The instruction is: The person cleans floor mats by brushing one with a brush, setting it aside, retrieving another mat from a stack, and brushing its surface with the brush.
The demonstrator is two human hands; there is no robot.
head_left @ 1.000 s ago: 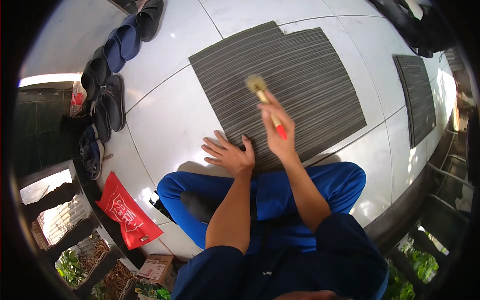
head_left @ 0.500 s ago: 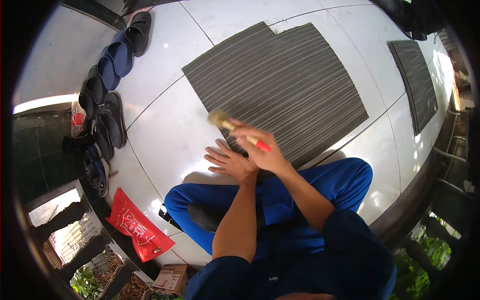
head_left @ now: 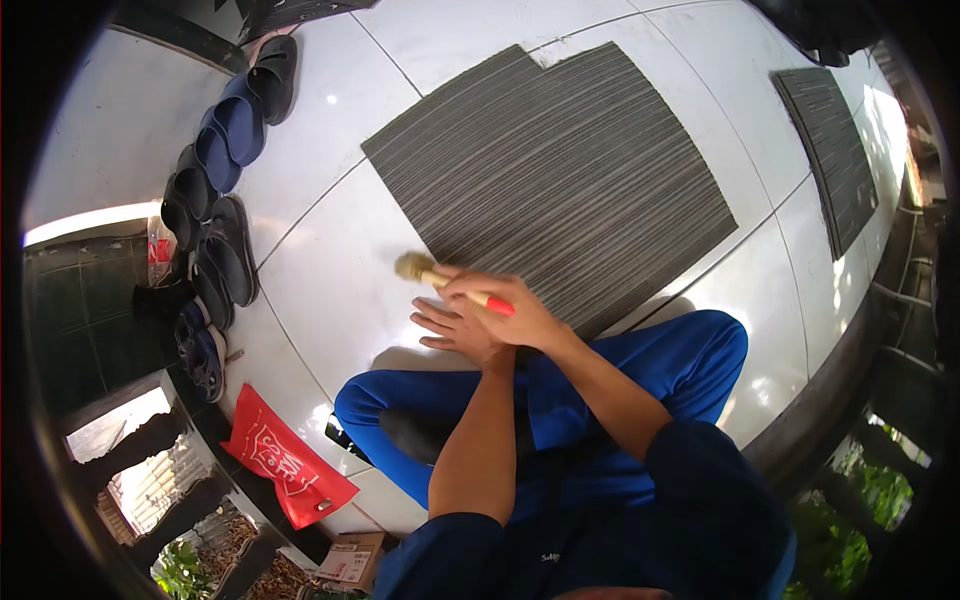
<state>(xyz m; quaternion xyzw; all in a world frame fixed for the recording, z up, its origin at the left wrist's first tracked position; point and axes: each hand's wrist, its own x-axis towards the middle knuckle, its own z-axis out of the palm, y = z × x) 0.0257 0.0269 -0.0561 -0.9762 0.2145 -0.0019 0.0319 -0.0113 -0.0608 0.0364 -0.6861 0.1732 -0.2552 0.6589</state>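
Note:
A brush (head_left: 411,266) with pale bristles, a light handle and a red end is gripped in my right hand (head_left: 512,312). Its bristle end points left, over the white tiles just beyond the left edge of a grey striped mat (head_left: 560,165). I cannot tell whether the bristles touch the floor. Below the brush, my left hand (head_left: 460,332) is spread with fingers apart, palm down near the mat's lower left corner. My right hand and wrist cross over part of it. The mat lies flat, with a notch cut in its far edge.
Several dark and blue shoes and sandals (head_left: 240,130) line the left side. A red bag (head_left: 285,462) lies lower left, near a cardboard box (head_left: 352,560). Another dark striped mat piece (head_left: 828,160) is at the right. My crossed legs (head_left: 680,375) border the near side.
My right hand has moved the brush left and slightly down, from near the mat's left edge to over the tiles. My left hand stays nearly in place.

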